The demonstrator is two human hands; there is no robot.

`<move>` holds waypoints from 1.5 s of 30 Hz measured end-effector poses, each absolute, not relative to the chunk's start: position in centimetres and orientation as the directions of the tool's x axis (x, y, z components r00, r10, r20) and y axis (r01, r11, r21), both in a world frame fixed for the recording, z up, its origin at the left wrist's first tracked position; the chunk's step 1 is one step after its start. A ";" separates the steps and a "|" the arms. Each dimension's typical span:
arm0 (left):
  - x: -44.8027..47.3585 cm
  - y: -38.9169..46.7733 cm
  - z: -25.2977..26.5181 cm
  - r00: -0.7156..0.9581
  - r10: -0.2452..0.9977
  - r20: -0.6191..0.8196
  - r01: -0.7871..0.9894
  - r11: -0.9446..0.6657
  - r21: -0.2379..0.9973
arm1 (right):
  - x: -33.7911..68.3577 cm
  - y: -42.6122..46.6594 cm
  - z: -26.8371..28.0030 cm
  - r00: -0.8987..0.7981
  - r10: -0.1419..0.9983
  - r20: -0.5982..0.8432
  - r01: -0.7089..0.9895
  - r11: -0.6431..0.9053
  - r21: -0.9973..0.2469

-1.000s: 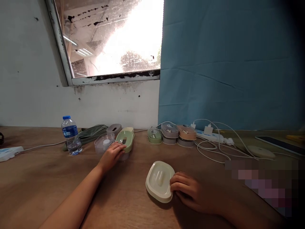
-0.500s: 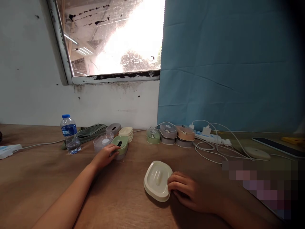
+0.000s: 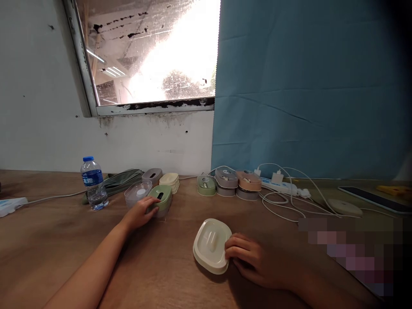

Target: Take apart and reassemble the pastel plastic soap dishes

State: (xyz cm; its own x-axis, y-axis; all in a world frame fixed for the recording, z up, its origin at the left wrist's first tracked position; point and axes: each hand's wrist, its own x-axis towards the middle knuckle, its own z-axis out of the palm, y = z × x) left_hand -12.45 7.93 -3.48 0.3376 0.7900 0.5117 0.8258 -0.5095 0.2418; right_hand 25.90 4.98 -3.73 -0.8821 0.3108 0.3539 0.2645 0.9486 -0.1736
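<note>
My right hand (image 3: pixel 246 257) grips the right edge of a cream plastic box piece (image 3: pixel 206 249), a shallow rounded rectangle with a raised bar in its middle. That piece is held slightly tilted over the table. Farther left, my left hand (image 3: pixel 140 213) has its fingers closed at the near left side of a green lid (image 3: pixel 165 194) with a dark slot, which sits on a greyish box base. Clear plastic containers (image 3: pixel 137 189) stand just behind this hand. A stack of cream pieces (image 3: pixel 170 181) and a grey-mauve slotted lid (image 3: pixel 152 176) lie beyond them.
Green (image 3: pixel 206 185), grey (image 3: pixel 226 180) and orange-brown (image 3: pixel 249 182) boxes line the back. A water bottle (image 3: pixel 93 182) stands left, by a dark green cloth bag (image 3: pixel 124 181). White cables, a power strip (image 3: pixel 280 186) and a phone (image 3: pixel 375 199) occupy the right side of the wooden table (image 3: pixel 154 274).
The whole view has shifted a little. Both hands keep the same hold on the green lid and the cream box piece.
</note>
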 end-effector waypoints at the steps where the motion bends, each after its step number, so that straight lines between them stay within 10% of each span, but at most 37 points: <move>1: -12.3 7.8 -3.4 0.340 0.773 0.535 0.830 -0.514 0.215 | 25.9 5.0 -3.7 -0.880 0.313 0.357 0.269 0.948 -0.169; 6: -8.4 6.0 -2.2 0.440 0.629 0.641 0.753 -0.647 0.118 | 25.5 4.9 -3.7 -0.865 0.320 0.387 0.285 0.947 -0.146; 12: 0.9 2.0 -3.0 0.827 0.459 0.324 0.378 -0.882 0.282 | 25.2 5.0 -3.8 -0.851 0.330 0.408 0.281 0.943 -0.178; 21: 3.1 5.7 -0.5 0.719 0.631 0.291 0.595 -0.775 0.211 | 25.5 5.1 -4.9 -0.669 0.397 0.628 0.404 0.904 -0.141; 30: -4.8 19.2 3.7 0.269 0.845 0.462 0.931 -0.351 0.102 | 25.4 5.4 -5.2 -0.861 0.326 0.391 0.331 0.942 -0.055; 45: -8.5 21.8 1.3 0.089 0.952 0.294 0.967 -0.153 0.202 | 25.4 5.5 -4.9 -0.866 0.357 0.350 0.347 0.933 -0.091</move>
State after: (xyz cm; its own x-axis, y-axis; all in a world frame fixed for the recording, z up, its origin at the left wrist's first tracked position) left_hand -8.47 21.76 1.31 0.0890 0.9515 0.2945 0.9673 -0.1531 0.2023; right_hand 25.43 5.49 -4.91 -0.8663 0.3566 0.3498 0.3473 0.9333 -0.0913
